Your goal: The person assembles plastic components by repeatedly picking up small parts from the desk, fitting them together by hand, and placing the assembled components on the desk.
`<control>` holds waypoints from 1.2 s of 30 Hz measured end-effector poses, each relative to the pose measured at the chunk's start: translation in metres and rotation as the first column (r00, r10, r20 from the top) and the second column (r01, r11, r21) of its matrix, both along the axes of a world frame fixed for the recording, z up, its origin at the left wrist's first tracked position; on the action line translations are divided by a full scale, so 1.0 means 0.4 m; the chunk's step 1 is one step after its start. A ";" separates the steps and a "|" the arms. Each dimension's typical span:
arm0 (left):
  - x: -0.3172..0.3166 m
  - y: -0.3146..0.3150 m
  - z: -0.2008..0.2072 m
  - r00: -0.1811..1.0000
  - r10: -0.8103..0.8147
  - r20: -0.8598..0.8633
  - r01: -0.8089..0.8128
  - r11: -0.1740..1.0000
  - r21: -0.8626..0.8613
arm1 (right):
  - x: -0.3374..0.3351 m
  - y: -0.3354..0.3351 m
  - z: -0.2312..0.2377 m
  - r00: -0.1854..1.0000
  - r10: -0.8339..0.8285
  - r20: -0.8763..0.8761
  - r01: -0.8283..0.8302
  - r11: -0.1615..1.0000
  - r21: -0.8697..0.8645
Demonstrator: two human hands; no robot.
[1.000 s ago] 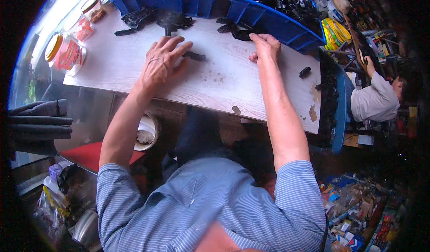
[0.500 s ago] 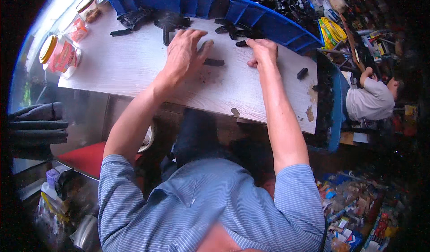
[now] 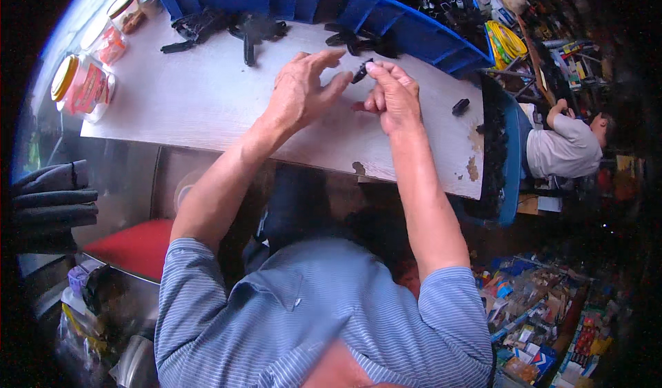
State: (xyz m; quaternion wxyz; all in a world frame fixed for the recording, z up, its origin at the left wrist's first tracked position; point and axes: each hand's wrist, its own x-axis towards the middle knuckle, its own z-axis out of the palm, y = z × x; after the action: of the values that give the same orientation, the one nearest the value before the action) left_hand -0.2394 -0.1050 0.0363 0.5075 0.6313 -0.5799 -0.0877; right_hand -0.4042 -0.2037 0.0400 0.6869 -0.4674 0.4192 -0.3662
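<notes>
Black part [image 3: 361, 72] sits near twelve o'clock in the view, tilted and raised by the right hand [image 3: 394, 98] at one o'clock, whose grip is clamped on it between thumb and fingers. At half past eleven, the left hand [image 3: 300, 92] reaches toward it, its grip apart, thumb and fingers spread just beside the part; no contact can be made out. Both hands are over the pale tabletop [image 3: 200, 98]. Dark heaps lie on it at eleven o'clock [image 3: 196, 29] and twelve [image 3: 362, 41], near two blue bins, one at eleven [image 3: 234, 1], the other at one [image 3: 427, 41], which holds more black pieces. One lone piece [image 3: 460, 107] lies at two o'clock. Lidded jars [image 3: 86, 88] stand near ten, a yellow coil [image 3: 507, 43] shows near two, and a co-worker [image 3: 562, 145] is at three, well apart from the hands.
</notes>
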 end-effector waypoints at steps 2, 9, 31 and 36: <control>-0.003 0.007 0.016 0.984 -0.113 -0.136 0.131 0.983 0.128 | 0.032 0.050 0.019 0.999 0.025 0.035 -0.024 1.000 -0.019; 0.034 0.040 -0.007 0.978 -0.124 -0.169 0.135 0.989 0.060 | 0.053 0.102 0.007 0.989 0.067 0.133 -0.063 0.998 -0.028; 0.064 0.097 -0.041 0.781 -0.123 0.612 0.082 0.992 0.095 | 0.094 0.111 -0.040 0.867 -0.092 -0.490 -0.010 0.980 -0.200; 0.072 0.093 -0.080 0.834 -0.117 0.539 0.108 0.993 0.048 | 0.084 0.118 -0.025 0.898 -0.067 -0.434 -0.019 0.982 -0.190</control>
State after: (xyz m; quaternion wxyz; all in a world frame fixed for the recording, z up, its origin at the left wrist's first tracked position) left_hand -0.2105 -0.0676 0.0042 0.3126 0.5992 -0.7347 0.0597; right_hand -0.3708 -0.1566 0.0302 0.5225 -0.5958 0.5320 -0.2983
